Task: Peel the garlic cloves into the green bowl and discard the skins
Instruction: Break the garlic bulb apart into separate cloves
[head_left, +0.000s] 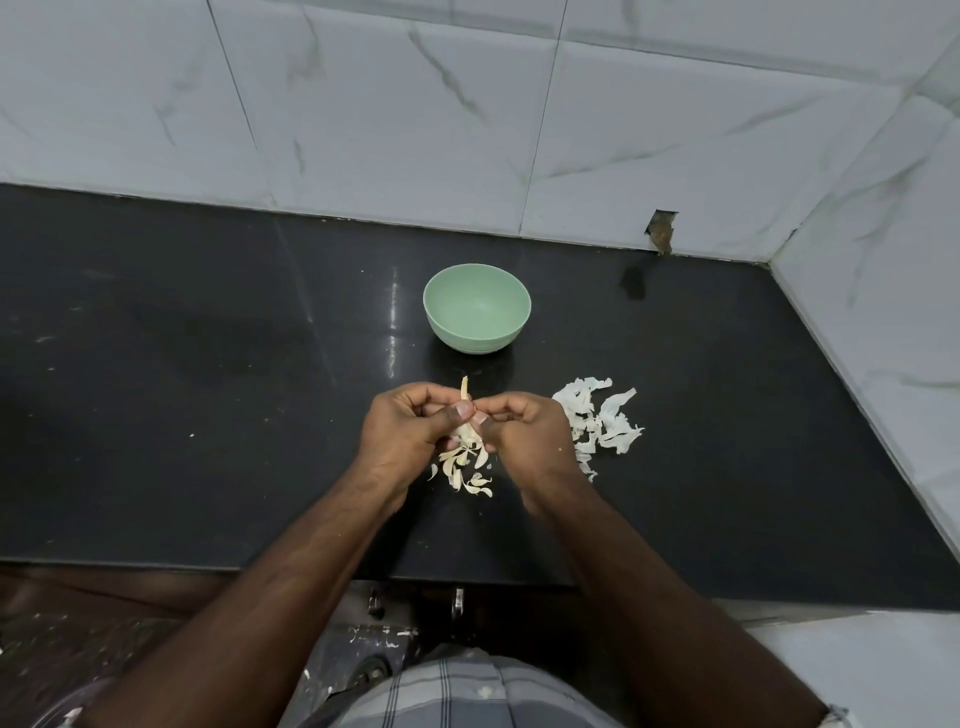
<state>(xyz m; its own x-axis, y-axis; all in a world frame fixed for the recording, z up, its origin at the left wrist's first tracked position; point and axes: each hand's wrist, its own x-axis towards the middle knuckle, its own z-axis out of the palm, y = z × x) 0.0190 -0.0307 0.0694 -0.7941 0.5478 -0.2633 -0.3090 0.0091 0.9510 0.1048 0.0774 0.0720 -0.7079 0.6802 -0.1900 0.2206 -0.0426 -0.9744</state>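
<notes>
We pinch the garlic clove (466, 415) between left hand (402, 431) and right hand (524, 431) | light, papery, slippery: grip ends | green bowl (477, 312) toward worktop's back edge

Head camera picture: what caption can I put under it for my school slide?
Both hands, left and right, peel a garlic clove near an empty green bowl.

Bowl (477, 307) behind hands; skins (602, 418) right.
</notes>
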